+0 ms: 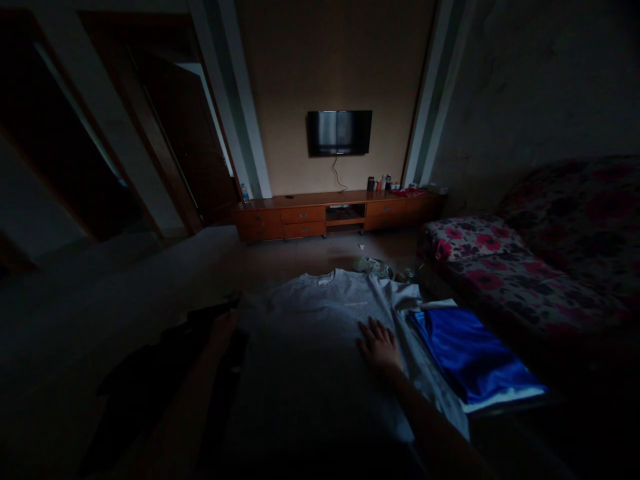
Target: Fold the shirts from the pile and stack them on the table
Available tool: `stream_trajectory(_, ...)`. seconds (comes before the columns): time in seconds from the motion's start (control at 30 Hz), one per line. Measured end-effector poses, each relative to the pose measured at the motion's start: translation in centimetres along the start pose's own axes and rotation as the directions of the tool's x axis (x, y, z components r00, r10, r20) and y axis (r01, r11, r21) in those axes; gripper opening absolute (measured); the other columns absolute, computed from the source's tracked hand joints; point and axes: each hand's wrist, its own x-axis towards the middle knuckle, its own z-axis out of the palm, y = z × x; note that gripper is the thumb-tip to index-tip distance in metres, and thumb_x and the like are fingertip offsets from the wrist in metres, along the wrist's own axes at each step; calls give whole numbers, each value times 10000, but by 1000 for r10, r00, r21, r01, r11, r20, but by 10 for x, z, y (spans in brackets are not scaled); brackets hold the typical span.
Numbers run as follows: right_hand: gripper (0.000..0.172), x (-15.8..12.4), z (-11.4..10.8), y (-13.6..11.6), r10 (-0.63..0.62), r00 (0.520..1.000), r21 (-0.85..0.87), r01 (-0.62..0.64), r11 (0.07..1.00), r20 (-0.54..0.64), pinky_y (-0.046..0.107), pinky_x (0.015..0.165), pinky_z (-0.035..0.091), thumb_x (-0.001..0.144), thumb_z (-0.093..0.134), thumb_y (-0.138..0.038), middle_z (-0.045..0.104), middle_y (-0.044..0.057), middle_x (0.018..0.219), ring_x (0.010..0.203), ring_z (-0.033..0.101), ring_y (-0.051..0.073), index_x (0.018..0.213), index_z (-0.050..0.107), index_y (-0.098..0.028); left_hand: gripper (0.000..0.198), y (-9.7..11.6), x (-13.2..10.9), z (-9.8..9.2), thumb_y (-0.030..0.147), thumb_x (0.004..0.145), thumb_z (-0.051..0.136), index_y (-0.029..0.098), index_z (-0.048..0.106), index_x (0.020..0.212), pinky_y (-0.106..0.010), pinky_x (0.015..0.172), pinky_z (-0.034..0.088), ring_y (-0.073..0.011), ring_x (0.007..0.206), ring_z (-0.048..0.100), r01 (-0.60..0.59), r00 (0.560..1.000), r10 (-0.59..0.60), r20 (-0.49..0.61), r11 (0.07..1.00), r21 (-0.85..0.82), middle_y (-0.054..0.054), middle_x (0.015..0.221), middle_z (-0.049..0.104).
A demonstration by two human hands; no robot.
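Note:
A grey T-shirt (310,333) lies spread out front side up, its collar pointing away from me and small lettering on the chest. My right hand (380,343) rests flat on the right part of its front, fingers stretched and a little apart. At the shirt's left sleeve edge, my left hand (225,328) is closed on the cloth; deep shadow hides most of its fingers. Shiny blue folded clothing (475,350) lies to the right of the shirt, with white cloth under it. Dark clothing (160,367) is heaped at the left, beneath my left forearm.
A patterned cloth bundle (374,267) lies beyond the collar. To the right stands a sofa with a floral cover (550,280). Against the far wall is a low wooden cabinet (305,217) with bottles on top, below a wall-mounted television (340,133). The room is dim.

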Motion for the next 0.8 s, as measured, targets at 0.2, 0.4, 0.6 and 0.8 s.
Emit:
stream_trajectory(0.2,624,1,1,1,-8,1000,6,8,1000,-10,482,1243,92,1019,308,-603,217,19,1713,1571,173,261,1593,360,-363,239,5,-21,37,333,801,528,191,682,916,-328,839,540,-229,902,680,-430,873,356,334,885,181,-72,955,750)
stream_trajectory(0.4,628,0,4,2,-7,1000,-3,7,1000,-1,480,1247,82,1022,287,-603,187,14,1720,1579,147,255,1596,354,-358,857,-22,-67,79,418,695,716,180,498,1489,-454,1225,302,-338,1488,382,-831,496,417,761,482,278,-156,1624,402)
stream_trajectory(0.6,636,2,0,0,-6,999,-14,7,1000,47,488,1253,56,1025,265,-611,131,11,1729,1592,82,249,1616,286,-378,820,-62,-80,77,477,852,594,216,368,1597,-525,1249,224,-346,1574,177,-782,613,384,691,421,459,-141,1698,223)
stream_trajectory(0.8,651,-10,7,-4,-24,996,-39,27,999,86,533,1250,38,1034,253,-576,86,66,1733,1594,39,294,1635,247,-326,809,-70,-99,77,650,919,469,205,386,1589,-538,1229,252,-364,1559,224,-757,647,382,660,425,497,-159,1673,287)
